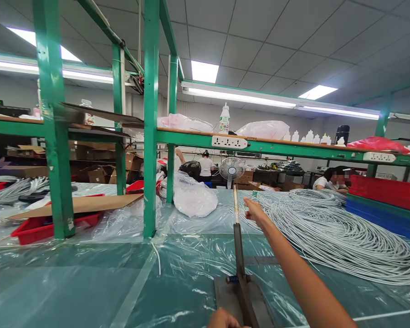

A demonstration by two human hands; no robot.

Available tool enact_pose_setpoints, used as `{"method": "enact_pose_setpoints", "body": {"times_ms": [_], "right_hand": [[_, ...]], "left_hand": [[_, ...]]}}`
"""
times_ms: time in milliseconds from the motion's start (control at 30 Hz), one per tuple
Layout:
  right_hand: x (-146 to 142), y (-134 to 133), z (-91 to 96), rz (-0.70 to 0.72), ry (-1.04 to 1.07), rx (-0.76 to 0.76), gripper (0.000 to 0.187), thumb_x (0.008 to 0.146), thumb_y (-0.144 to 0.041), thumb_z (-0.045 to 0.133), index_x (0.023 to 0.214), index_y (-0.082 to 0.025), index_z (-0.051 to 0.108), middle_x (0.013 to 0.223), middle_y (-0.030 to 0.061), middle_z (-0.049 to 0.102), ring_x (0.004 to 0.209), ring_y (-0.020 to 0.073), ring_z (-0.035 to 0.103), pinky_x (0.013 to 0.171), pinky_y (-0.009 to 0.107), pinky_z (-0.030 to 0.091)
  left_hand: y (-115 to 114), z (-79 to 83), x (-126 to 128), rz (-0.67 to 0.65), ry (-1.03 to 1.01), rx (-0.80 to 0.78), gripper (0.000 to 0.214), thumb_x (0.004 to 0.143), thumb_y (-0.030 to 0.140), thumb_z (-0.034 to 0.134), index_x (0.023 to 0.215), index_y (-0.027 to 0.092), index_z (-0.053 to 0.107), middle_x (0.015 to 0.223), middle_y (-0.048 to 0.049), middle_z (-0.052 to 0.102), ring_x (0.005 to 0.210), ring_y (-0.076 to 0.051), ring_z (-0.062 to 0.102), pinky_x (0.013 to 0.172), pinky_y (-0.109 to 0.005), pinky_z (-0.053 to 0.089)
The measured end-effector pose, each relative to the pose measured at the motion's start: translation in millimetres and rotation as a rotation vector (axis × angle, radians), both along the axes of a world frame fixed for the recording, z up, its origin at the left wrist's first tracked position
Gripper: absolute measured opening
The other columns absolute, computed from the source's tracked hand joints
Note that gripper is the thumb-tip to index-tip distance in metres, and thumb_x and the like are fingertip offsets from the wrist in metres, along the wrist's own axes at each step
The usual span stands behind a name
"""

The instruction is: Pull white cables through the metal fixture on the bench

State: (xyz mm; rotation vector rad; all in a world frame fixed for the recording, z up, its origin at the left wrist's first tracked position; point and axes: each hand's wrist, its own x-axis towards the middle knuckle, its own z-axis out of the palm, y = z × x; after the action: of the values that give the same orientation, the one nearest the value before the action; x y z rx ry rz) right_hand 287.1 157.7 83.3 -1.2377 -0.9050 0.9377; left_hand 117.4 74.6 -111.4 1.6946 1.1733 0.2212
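Observation:
A hand-lever bench tool (239,255) stands on the table, its long handle raised and pointing away from me. A dark spring sits at its hinge above a metal base plate. My right hand (255,213) is just right of the handle's worn upper end, its fingers bent and apart, with nothing visible in them. At the bottom edge, my left hand (222,319) is by the near end of the tool with curled fingers. The frame cuts it off, so what it holds is hidden. A white cable (379,315) runs along the lower right towards the tool.
Large coils of white cable (341,232) lie to the right, beside stacked red and blue bins (384,205). Green posts (151,136) carry a shelf with bottles and a power strip (229,142). A plastic bag (194,196), red tray (30,233) and fan (231,169) are beyond. People sit further back.

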Motion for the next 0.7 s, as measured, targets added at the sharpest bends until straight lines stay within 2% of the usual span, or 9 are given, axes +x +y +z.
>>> {"method": "enact_pose_setpoints", "body": {"times_ms": [133,233,300,400,500,567,633,667,700], "right_hand": [[-7.8,34.5,-3.1,0.133,0.097,-0.12,0.034,0.087,-0.044,0.041,0.094,-0.012,0.051,0.068,-0.0012,0.049,0.045,0.0055,0.04,0.043,0.02,0.04],[-14.9,29.7,2.7,0.133,0.144,-0.138,0.039,0.087,-0.048,0.037,0.089,-0.012,0.05,0.063,-0.0032,0.045,0.039,0.0036,0.03,0.037,0.017,0.032],[-13.1,13.4,12.2,0.148,0.184,-0.107,0.043,0.088,-0.052,0.031,0.089,-0.013,0.05,0.062,-0.0032,0.044,0.037,0.0032,0.027,0.034,0.016,0.03],[-3.1,-31.1,27.0,0.223,0.253,-0.051,0.048,0.087,-0.055,0.024,0.088,-0.016,0.052,0.066,0.0,0.05,0.038,0.0038,0.033,0.034,0.014,0.034],[4.6,-94.2,28.0,0.24,0.295,-0.052,0.042,0.088,-0.048,0.031,0.075,-0.015,0.054,0.074,0.0038,0.056,0.039,0.0037,0.038,0.035,0.014,0.037],[5.0,-140.0,15.0,0.205,0.275,-0.094,0.03,0.083,-0.038,0.048,0.064,-0.015,0.053,0.083,0.0065,0.06,0.038,0.003,0.038,0.035,0.015,0.038],[2.6,-183.1,-8.2,0.148,0.233,-0.175,0.015,0.07,-0.031,0.064,0.069,-0.017,0.059,0.094,0.0087,0.061,0.039,0.004,0.042,0.037,0.017,0.041],[1.3,-202.2,-22.3,0.12,0.206,-0.208,0.018,0.064,-0.03,0.069,0.078,-0.02,0.063,0.101,0.0091,0.061,0.042,0.006,0.046,0.04,0.019,0.045],[0.4,-219.0,-37.1,0.096,0.186,-0.22,0.032,0.058,-0.031,0.074,0.087,-0.023,0.064,0.106,0.0092,0.059,0.048,0.009,0.052,0.047,0.022,0.048]], "left_hand": [[12.8,1.2,13.6,-0.027,0.082,-0.098,0.046,0.065,0.052,0.063,0.042,0.015,0.047,0.038,0.0055,0.038,0.044,-0.01,0.037,0.052,-0.023,0.031],[12.9,-0.9,11.7,-0.007,0.067,-0.087,0.044,0.059,0.05,0.067,0.039,0.016,0.046,0.038,0.0045,0.038,0.046,-0.011,0.038,0.052,-0.024,0.029],[7.7,-2.5,5.5,0.014,0.031,-0.06,0.043,0.054,0.05,0.069,0.038,0.017,0.046,0.039,0.0037,0.038,0.05,-0.013,0.04,0.052,-0.025,0.027],[-6.6,-2.1,-2.4,0.102,-0.056,0.017,0.038,0.051,0.049,0.068,0.044,0.017,0.048,0.044,0.0032,0.04,0.056,-0.014,0.043,0.053,-0.024,0.027],[-23.0,5.7,-2.0,0.263,-0.149,0.132,0.029,0.051,0.041,0.066,0.051,0.017,0.05,0.051,0.0026,0.048,0.059,-0.014,0.045,0.054,-0.023,0.028],[-31.2,14.7,1.9,0.283,-0.158,0.132,0.024,0.054,0.036,0.062,0.049,0.017,0.047,0.05,0.0015,0.05,0.055,-0.013,0.043,0.052,-0.024,0.026],[-35.9,23.5,6.2,0.267,-0.128,0.112,0.024,0.056,0.031,0.058,0.043,0.018,0.043,0.046,0.0011,0.049,0.05,-0.011,0.039,0.05,-0.024,0.024],[-37.1,26.8,7.8,0.26,-0.112,0.115,0.024,0.057,0.03,0.056,0.042,0.018,0.043,0.044,0.0015,0.047,0.048,-0.011,0.037,0.05,-0.025,0.023],[-37.7,28.9,8.9,0.258,-0.1,0.128,0.024,0.057,0.03,0.055,0.041,0.018,0.044,0.042,0.0022,0.044,0.047,-0.01,0.035,0.049,-0.025,0.022]]}}
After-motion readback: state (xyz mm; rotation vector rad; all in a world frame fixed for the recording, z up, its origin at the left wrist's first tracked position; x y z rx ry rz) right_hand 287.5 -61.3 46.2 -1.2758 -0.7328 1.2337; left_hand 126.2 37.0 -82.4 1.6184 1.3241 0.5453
